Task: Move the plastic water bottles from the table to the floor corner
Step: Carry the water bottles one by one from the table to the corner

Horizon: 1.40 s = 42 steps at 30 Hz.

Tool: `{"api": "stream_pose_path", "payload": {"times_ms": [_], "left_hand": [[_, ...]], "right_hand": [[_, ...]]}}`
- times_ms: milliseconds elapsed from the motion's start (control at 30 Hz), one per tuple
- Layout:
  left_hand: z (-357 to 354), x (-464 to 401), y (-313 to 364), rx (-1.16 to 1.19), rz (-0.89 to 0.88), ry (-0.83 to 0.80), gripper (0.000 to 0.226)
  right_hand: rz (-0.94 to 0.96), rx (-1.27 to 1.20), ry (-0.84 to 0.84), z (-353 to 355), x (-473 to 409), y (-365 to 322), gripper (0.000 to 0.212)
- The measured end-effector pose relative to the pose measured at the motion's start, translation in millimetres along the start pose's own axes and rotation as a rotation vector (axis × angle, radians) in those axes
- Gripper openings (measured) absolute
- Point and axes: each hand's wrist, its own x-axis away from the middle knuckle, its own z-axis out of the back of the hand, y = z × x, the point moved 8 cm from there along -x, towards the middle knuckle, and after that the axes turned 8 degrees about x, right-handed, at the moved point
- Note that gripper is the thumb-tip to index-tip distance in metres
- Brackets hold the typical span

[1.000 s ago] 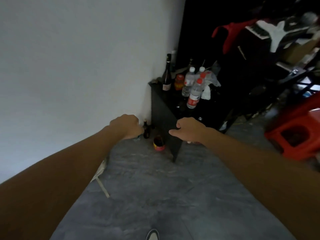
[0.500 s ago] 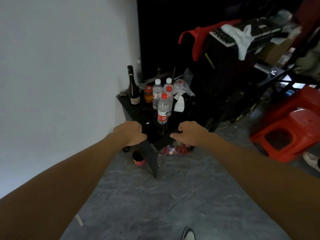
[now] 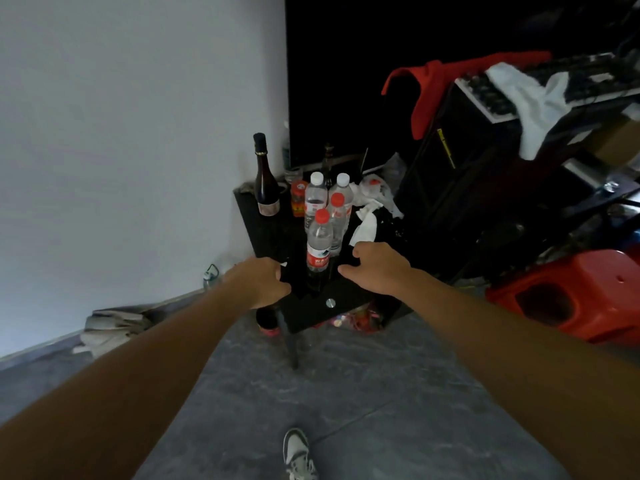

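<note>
**Currently: Both Hands Above the Table, Bottles Untouched**

Four plastic water bottles stand upright in a tight cluster on the black table [image 3: 311, 306], which sits against the white wall [image 3: 121, 133] in a dim room. The nearest bottle [image 3: 318, 242] has a red cap and a red label. Just behind it stands a second red-capped bottle [image 3: 337, 220]. Two white-capped bottles [image 3: 316, 194] [image 3: 343, 188] stand at the rear of the cluster.

Left hand [image 3: 259, 280]: positioned over the near left edge of the table, just beside the nearest bottle. The fingers are curled loosely inward. No object is held.

Right hand [image 3: 375, 268]: positioned to the right of the nearest bottle, palm down, fingers spread and slightly bent, thumb pointing toward the bottle. No contact with the bottle is visible, and nothing is held.

Other items on the table:
- A dark wine bottle [image 3: 265, 181], upright, near the wall.
- A small orange jar [image 3: 298, 199], between the wine bottle and the water bottles.
- Crumpled white tissue [image 3: 367, 226], to the right of the cluster.

A red plastic stool [image 3: 571, 292] stands on the grey floor [image 3: 346, 393] at right. A shoe [image 3: 298, 455] is visible at the lower edge of the view.
</note>
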Motion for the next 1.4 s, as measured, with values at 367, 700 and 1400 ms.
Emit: {"api": "stream_pose_path", "payload": {"times_ms": [367,700,1400], "left_hand": [[-30,-79,-27,0.049,0.055,-0.019,0.041],[-108,-129,-39,1.35,0.55,-0.029,0.016],[-168,-152,-28,1.894,0.696,0.005,0.059]], "right_hand": [[-0.001,-0.078,0.141,-29,-99,-1,0.038],[0.083,-0.283,0.266,-46,-153,-1,0.061],[0.157,-0.42,0.379,-54,-165,-1,0.049]]}}
